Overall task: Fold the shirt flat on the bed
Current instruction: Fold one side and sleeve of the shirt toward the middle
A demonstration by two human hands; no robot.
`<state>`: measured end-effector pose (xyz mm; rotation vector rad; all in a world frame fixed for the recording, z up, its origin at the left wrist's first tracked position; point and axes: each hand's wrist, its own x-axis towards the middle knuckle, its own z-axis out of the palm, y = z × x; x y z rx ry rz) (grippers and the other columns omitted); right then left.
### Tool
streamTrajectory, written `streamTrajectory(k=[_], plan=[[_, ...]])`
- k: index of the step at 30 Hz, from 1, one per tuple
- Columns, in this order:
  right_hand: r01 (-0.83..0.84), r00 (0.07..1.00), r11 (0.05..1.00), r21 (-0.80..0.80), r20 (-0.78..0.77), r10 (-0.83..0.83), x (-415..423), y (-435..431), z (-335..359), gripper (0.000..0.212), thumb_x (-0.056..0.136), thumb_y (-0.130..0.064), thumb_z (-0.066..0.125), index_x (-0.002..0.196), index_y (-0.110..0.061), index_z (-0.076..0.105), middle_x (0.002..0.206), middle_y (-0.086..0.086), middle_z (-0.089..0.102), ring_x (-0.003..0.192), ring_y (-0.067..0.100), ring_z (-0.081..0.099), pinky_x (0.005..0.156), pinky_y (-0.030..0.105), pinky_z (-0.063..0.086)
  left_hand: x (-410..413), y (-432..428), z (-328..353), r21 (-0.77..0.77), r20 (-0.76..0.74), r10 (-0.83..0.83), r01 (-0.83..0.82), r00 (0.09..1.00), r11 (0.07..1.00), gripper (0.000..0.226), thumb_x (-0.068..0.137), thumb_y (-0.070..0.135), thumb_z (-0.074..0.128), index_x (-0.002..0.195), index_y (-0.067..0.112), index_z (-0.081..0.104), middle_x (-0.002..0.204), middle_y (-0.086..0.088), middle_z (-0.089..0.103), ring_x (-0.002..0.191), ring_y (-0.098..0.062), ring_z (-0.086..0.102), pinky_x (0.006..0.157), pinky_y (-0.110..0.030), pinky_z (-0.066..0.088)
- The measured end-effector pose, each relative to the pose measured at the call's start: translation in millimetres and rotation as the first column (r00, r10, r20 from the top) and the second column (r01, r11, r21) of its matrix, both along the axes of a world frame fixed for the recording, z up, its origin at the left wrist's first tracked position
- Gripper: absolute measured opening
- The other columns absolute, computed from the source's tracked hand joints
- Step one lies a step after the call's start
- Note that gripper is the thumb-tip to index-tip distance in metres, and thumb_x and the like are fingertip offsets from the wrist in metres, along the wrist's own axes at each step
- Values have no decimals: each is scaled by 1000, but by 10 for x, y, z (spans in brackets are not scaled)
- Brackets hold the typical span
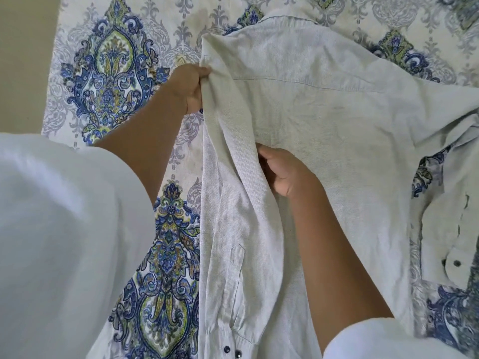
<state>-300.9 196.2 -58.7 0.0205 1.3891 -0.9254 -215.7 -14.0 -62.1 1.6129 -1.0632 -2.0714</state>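
Head view: your left hand [190,88] grips the shirt [324,112] at its left shoulder edge, and your right hand [283,173] pinches a fold mid-shirt. The shirt lies on the bedspread [108,81], one sleeve [233,255] down its left side, the other cuff [448,255] sprawled right. Your white sleeve [59,242] blocks the lower left.

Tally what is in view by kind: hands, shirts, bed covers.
Hands: 2 (left hand, right hand)
Shirt: 1
Bed cover: 1
Total: 4
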Motion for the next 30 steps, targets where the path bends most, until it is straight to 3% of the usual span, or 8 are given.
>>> streamTrajectory(k=[3, 6, 10, 17, 19, 22, 26, 30], plan=[[116, 990, 993, -7, -85, -116, 54, -19, 4, 12, 89, -10, 59, 84, -7, 69, 74, 8, 69, 69, 22, 65, 63, 31, 56, -2, 23, 21, -8, 1, 13, -13, 1000, 1000, 24, 96, 11, 45, 113, 0, 59, 99, -11, 69, 88, -23, 69, 67, -36, 57], [203, 962, 979, 1, -186, -199, 40, -35, -53, 13, 88, -6, 56, 80, -7, 66, 73, 9, 67, 67, 23, 64, 67, 35, 56, 54, 144, 77, 10, -48, -6, 6, 999, 1000, 27, 98, 23, 45, 110, 5, 62, 90, -6, 74, 86, -22, 71, 68, -36, 57], [-43, 958, 995, 85, -280, 65, 0, -23, -115, 23, 87, -23, 60, 98, -4, 68, 95, 12, 70, 91, 29, 67, 89, 43, 53, 265, 584, 146, -13, 126, -28, 30, 992, 999, 22, 90, 32, 59, 94, 11, 62, 87, -3, 66, 77, -21, 65, 61, -33, 55], [-12, 996, 999, 30, 92, 9, -60, 84, -121, 21, 90, -22, 58, 100, -6, 68, 88, 10, 71, 80, 23, 68, 77, 37, 57, 637, 1587, 23, 60, 167, -97, 88, 981, 994, 2, 83, 4, 61, 81, 5, 59, 83, -19, 61, 76, -29, 58, 80, -45, 52], [112, 977, 993, -34, 187, -103, -29, 114, -119, 15, 91, -18, 57, 87, -8, 67, 75, 4, 69, 70, 17, 67, 74, 33, 57, 682, 1623, -25, 46, 174, -1, -7, 985, 999, 10, 80, -4, 53, 76, 4, 56, 76, -16, 58, 70, -28, 56, 71, -40, 51], [234, 930, 967, -102, 313, -192, 24, 155, -85, 22, 93, -21, 53, 101, -4, 65, 85, 7, 72, 78, 17, 70, 77, 32, 59, 788, 1646, -57, 29, 124, 89, -93, 988, 995, 12, 81, -4, 46, 76, 5, 50, 71, -12, 53, 63, -24, 51, 61, -35, 45], [239, 933, 967, -89, 296, -203, 45, 149, -14, 24, 94, -19, 51, 95, -1, 67, 76, 8, 73, 68, 17, 71, 63, 26, 59, 819, 1657, -83, -2, 149, 81, -81, 986, 997, 15, 88, 2, 48, 77, 8, 56, 74, -11, 55, 66, -24, 54, 62, -35, 49], [521, 831, 846, -115, 297, -471, 15, 190, 15, 18, 91, 3, 47, 90, -5, 63, 73, 7, 72, 65, 18, 71, 56, 27, 58, 788, 1638, -109, -45, 201, 127, -120, 971, 992, 20, 91, 2, 48, 74, 9, 54, 68, -7, 52, 58, -18, 50, 43, -23, 46]])
